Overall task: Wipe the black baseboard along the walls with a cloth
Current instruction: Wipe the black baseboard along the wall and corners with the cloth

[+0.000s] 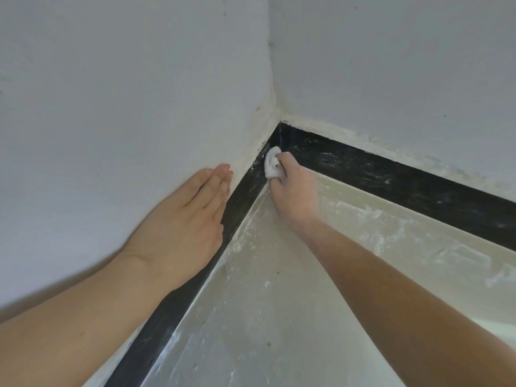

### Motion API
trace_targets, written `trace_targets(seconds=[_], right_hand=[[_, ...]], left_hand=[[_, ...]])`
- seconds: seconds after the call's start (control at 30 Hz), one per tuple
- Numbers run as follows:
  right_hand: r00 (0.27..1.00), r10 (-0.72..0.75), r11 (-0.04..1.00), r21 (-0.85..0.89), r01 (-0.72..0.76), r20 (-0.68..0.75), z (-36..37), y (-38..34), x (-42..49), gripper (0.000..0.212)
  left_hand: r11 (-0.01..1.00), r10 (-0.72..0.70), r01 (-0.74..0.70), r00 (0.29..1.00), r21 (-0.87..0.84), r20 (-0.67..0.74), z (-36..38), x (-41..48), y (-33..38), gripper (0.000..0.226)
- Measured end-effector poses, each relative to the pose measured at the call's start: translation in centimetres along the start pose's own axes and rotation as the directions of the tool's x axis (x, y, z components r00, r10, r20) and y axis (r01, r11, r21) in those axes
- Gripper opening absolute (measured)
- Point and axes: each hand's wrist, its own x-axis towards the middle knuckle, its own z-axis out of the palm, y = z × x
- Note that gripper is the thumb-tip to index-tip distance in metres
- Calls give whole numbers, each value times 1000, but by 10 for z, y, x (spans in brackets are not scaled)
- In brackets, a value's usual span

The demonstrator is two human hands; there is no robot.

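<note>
Here, the right hand clenched a small crumpled white cloth, fingers curled round it, and pressed it against the glossy black baseboard just beside the inside corner. The left hand lay released, fingers straight and together, flat against the pale grey painted wall, its edge touching the baseboard's upper rim. Whitish dust streaked the cream floor.

Left hand is held flat, fingers straight and together, forearm extended. Right hand is extended forward, fingers curled round a cloth.
</note>
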Motion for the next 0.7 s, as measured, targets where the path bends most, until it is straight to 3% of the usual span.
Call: trace_targets(seconds=[0.07, 0.23, 0.33, 0.43, 0.53, 0.6, 0.7], right_hand=[[995, -35, 999, -16, 36, 95, -11, 9, -10, 18], [971, 118, 993, 28, -115, -206, -20, 5, 27, 18], [937, 253, 941, 288, -180, -239, 3, -14, 25, 23], [932, 321, 878, 421, -225, -170, 19, -22, -9, 28], [986, 164, 919, 363, -153, 1, 15, -13, -45, 27], [990, 138, 900, 412, -141, 38, 1, -12, -48, 22], [941, 295, 831, 531, -168, -165, -11, -17, -18, 17]], left_hand=[[999, -7, 7, 1000, 32, -4, -1, 0, 0, 61], [998, -3, 5, 1000, 68, -30, 1, 0, 2, 59], [999, -24, 25, 999, 39, -33, 3, 1, 2, 63], [1000, -26, 26, 999, 0, -42, 4, 2, 3, 63], [1000, -19, 19, 999, -10, -46, 4, 1, 2, 63], [1000, -14, 15, 999, 10, -46, 4, 1, 3, 63], [1000, 11, -9, 998, 24, -70, 3, 0, 2, 64]])
